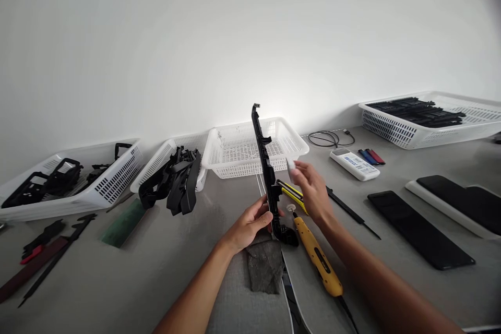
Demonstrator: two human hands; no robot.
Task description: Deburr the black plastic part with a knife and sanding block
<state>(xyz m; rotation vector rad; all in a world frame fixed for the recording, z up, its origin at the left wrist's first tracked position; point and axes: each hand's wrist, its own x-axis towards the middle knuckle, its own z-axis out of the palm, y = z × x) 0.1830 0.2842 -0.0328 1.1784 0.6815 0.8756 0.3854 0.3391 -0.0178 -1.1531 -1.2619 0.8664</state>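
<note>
My left hand (pixel 250 223) grips the lower part of a long black plastic part (pixel 265 164), which stands nearly upright in front of me. Just right of that part, my right hand (pixel 311 188) pinches a small whitish object (pixel 290 165), too small to identify. Below the hands lies a dark grey cloth (pixel 265 266). A yellow rotary tool (pixel 318 255) with a round white tip rests under my right forearm. Behind it is a yellow cutter (pixel 291 195), partly hidden by my right hand.
White baskets (pixel 219 167) stand along the wall, several with black parts. A green sheet (pixel 124 223) and dark tools lie left. On the right are a white device (pixel 354 165), a cable (pixel 326 139), a black phone (pixel 420 229) and a thin black rod (pixel 352 211).
</note>
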